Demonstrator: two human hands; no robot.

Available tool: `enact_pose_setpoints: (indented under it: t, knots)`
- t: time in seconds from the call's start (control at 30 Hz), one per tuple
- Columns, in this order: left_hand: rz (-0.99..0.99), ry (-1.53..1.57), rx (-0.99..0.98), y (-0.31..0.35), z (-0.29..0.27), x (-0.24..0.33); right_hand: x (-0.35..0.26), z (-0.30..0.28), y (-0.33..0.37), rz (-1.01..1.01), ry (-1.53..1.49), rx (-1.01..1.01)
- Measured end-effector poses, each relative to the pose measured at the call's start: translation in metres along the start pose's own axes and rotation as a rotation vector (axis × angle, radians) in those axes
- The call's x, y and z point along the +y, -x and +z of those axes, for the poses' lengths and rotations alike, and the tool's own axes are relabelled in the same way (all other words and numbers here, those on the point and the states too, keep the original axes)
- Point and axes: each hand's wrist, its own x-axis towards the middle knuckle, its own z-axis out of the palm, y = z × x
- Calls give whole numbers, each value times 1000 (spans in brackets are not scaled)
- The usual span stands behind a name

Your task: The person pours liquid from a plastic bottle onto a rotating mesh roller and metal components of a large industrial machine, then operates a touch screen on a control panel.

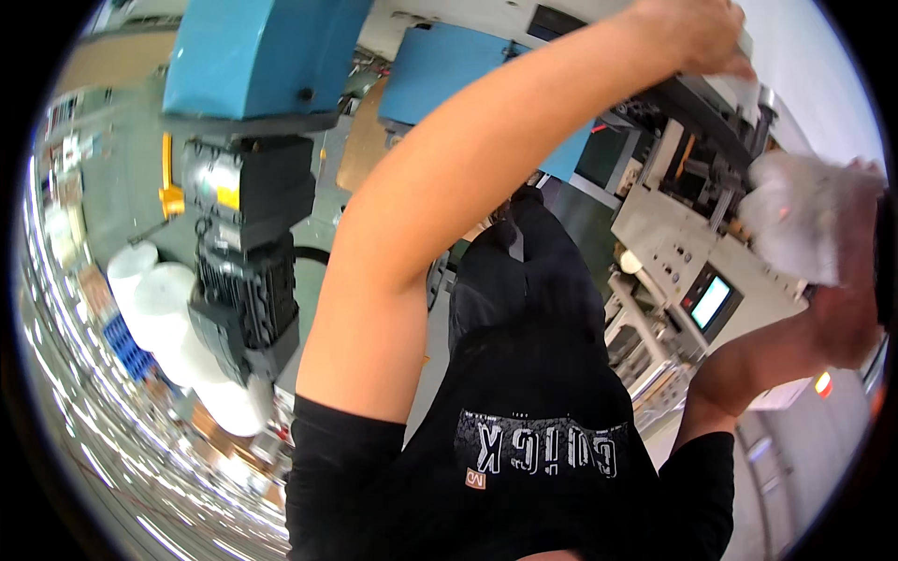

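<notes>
My left arm reaches up across the picture to the upper right. There my left hand [687, 37] is bent over the pale upper part of a machine, its fingers curled. What lies under them is mostly hidden. At the right edge my right hand [853, 248] is raised, partly in shadow and cut by the picture's rim. It is closed on a soft white bundle [795, 215], crumpled and somewhat see-through. Whether that is cloth or plastic I cannot tell. The bundle is beside a dark bar [716, 117] of the machine with a metal knob [768, 101].
A light grey machine panel [669, 248] with knobs and a lit screen [711, 302] stands at the right. Blue machine housings [449, 75] are at the top, and a black motor [248, 280] hangs at the left. Large white rolls [173, 309] stand on the green floor [122, 178].
</notes>
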Motion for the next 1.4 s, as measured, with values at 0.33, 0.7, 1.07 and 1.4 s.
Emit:
enact_pose_setpoints:
  t: [0.33,0.7,1.07,1.4]
  knots:
    - [44,-133,-58,0,8,3,29,114,242,731,-45,510]
    - [-63,-262,-197,-8,6,16,110,172,392,1064,124,700]
    - [-126,-353,-139,-14,14,-45,105,148,523,1235,199,969]
    - [-225,-205,-174,-18,7,-47,127,131,603,1221,122,1121]
